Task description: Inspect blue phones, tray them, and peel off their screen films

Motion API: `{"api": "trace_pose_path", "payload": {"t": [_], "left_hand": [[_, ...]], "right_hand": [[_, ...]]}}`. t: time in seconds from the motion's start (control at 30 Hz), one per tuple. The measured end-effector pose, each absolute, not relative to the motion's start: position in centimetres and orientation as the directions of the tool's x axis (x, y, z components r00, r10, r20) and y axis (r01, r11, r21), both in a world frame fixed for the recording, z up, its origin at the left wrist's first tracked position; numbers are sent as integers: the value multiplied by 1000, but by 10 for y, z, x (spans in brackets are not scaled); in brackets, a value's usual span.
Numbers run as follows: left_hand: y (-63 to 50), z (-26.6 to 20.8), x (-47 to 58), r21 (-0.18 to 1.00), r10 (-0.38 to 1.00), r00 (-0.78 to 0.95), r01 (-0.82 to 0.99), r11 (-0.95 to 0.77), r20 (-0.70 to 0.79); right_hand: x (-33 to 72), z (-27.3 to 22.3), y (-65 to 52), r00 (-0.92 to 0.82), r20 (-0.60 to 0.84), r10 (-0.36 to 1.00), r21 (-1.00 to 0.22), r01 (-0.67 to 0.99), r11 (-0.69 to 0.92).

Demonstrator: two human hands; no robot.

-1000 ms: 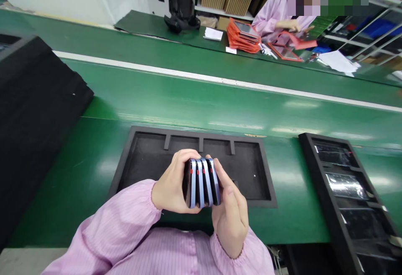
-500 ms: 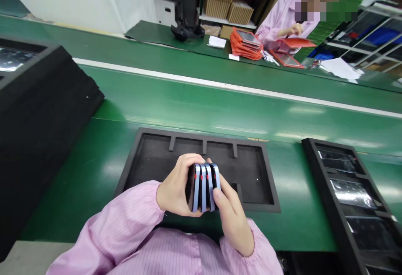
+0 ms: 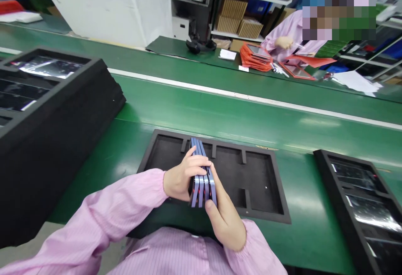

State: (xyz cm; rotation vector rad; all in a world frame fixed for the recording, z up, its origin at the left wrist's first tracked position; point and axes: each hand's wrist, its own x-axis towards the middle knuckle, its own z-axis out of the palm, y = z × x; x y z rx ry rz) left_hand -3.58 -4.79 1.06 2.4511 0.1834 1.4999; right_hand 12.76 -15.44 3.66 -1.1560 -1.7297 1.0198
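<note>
Between the fingers of your left hand [image 3: 180, 177], curled over the top, and right hand [image 3: 228, 220], half-closed along the right side, you grip four blue-edged phones [image 3: 201, 187], long axis running away from you, both hands equally near, black tray [image 3: 262, 174] beyond the fingers.

The middle of the phones [image 3: 201, 191] is covered by the left hand [image 3: 181, 177], and their broad faces are mostly hidden against one another. Most fingers of the right hand [image 3: 228, 216] are hidden behind them. Part of the middle tray [image 3: 270, 217] is covered by the hands and the left sleeve [image 3: 125, 199]; a white speck [image 3: 266, 187] in it is too small to be identified. The tray stack [image 3: 63, 141] is cut off by the left edge, the right tray [image 3: 333, 193] by the right and bottom edges. The co-worker's [image 3: 281, 32] head is masked by coarse blocks.
</note>
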Motion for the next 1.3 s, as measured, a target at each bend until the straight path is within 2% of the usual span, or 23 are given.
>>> {"api": "trace_pose_path", "payload": {"t": [0.07,0.1,0.17,0.23,0.3,0.43,0.53,0.63,0.73,0.83,0.87,0.93,1.03,1.1,1.3], "left_hand": [[-35,0,-36,154,117,444,-49,-987,888],[-31,-6,-37,125,89,452,-51,-991,887],[-31,-15,-39,126,97,501,-24,-992,860],[-40,-25,-41,164,167,567,57,-985,806],[-56,-33,-42,247,297,601,166,-955,742],[-86,-43,-41,505,596,550,328,-798,585],[-95,-37,-44,580,626,598,305,-755,500],[-94,-20,-55,651,598,731,282,-704,329],[-88,-4,-64,797,608,778,261,-545,161],[-75,-2,-58,964,812,583,231,-131,-29],[-70,-5,-53,977,869,473,207,48,-143],[-58,-11,-42,952,888,354,191,239,-294],[-44,-18,-29,925,874,311,198,325,-374],[-39,-18,-24,923,878,289,177,342,-381],[-32,0,-10,963,937,237,-23,270,-257]], "right_hand": [[125,20,-147,-265,251,931,-913,254,319],[124,13,-145,-266,272,925,-914,228,335],[123,0,-143,-266,283,921,-924,183,337],[122,-10,-145,-251,265,931,-941,144,306],[120,-16,-151,-210,241,948,-959,99,266],[114,-18,-162,-116,168,979,-984,31,173],[111,-15,-166,-87,102,991,-995,-3,103],[112,-6,-162,-109,17,994,-998,-67,10],[116,4,-154,-137,-71,988,-995,-55,-79],[125,11,-138,-136,-194,972,-981,5,-195],[128,13,-130,-127,-240,962,-971,22,-239],[134,15,-112,-111,-331,937,-943,78,-323],[136,17,-86,-123,-382,916,-913,202,-353],[131,18,-73,-154,-353,923,-918,246,-310],[107,16,-56,-105,-185,977,-970,180,-164]]}}
